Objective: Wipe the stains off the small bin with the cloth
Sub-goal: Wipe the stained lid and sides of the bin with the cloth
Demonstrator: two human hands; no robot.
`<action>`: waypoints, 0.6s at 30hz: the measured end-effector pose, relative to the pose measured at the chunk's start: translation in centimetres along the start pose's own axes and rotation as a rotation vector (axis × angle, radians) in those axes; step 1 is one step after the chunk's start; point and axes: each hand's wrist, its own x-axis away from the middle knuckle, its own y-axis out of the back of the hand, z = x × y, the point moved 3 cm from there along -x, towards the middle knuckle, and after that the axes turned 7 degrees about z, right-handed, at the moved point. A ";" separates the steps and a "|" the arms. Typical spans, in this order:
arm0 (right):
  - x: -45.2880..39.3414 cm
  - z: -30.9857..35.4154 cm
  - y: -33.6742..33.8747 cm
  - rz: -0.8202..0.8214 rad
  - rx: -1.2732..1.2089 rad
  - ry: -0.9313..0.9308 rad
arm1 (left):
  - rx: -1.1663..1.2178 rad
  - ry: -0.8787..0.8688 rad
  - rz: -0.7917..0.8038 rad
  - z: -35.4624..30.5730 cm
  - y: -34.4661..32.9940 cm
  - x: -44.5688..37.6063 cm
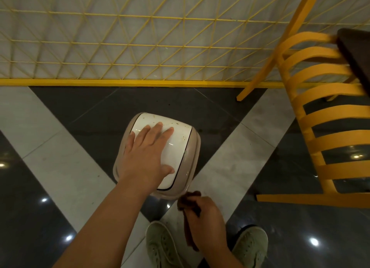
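A small beige bin point(193, 147) with a white swing lid point(178, 139) stands on the tiled floor below me. Brown specks dot the lid's far edge and right side. My left hand point(146, 157) lies flat on the lid, fingers spread, covering its left half. Just in front of the bin's near rim, my right hand point(206, 221) is closed around a dark brown cloth point(189, 200). The bunched top of the cloth almost touches the bin's near right corner, and a strip of it hangs down under my fist.
A yellow wire-grid fence point(140, 47) with a yellow base rail runs behind the bin. A yellow slatted chair point(324, 115) stands close on the right, beside a dark tabletop point(356, 53). My two grey-green shoes point(162, 247) are at the bottom.
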 end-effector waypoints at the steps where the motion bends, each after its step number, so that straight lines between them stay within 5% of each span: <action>1: -0.3 0.0 0.4 -0.036 -0.074 -0.024 | 0.005 -0.003 0.003 0.0 0.0 0.1; 5: -1.0 2.3 3.6 -0.296 -0.311 0.147 | 0.011 -0.006 -0.004 0.1 0.0 0.0; 11: -2.9 6.5 3.8 -0.253 -0.060 0.432 | 0.028 -0.007 -0.042 0.1 -0.3 0.1; 18: -6.8 9.4 6.8 -0.312 -0.131 0.315 | 0.032 0.013 -0.020 0.0 0.0 0.0</action>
